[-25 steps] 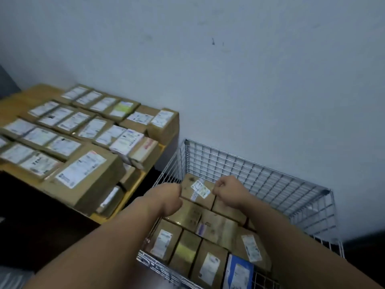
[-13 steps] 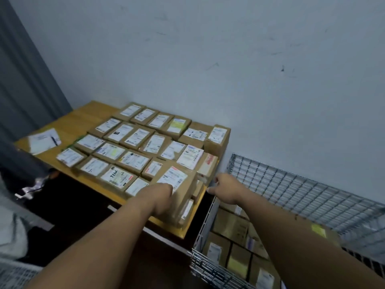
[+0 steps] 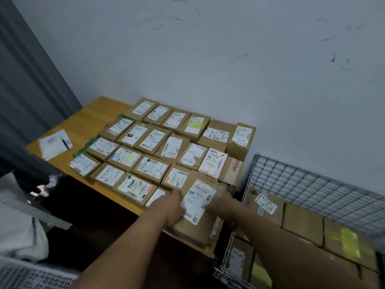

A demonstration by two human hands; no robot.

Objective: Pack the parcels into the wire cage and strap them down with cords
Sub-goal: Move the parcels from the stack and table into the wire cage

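I log both hands on one large parcel (image 3: 193, 232) at the near right corner of the tabletop (image 3: 93, 117). The left hand (image 3: 173, 207) grips its left edge and the right hand (image 3: 224, 207) its right edge, fingers curled over the sides. Labelled parcels (image 3: 150, 140) cover the tabletop in rows. The wire cage (image 3: 291, 178) stands just to the right, with boxes (image 3: 302, 222) inside.

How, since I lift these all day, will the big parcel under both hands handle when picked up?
Likely stiff: the big parcel is a squared cardboard box. Possibly weighty: left hand and right hand both grip its sides, and it outsizes neighbouring parcels.
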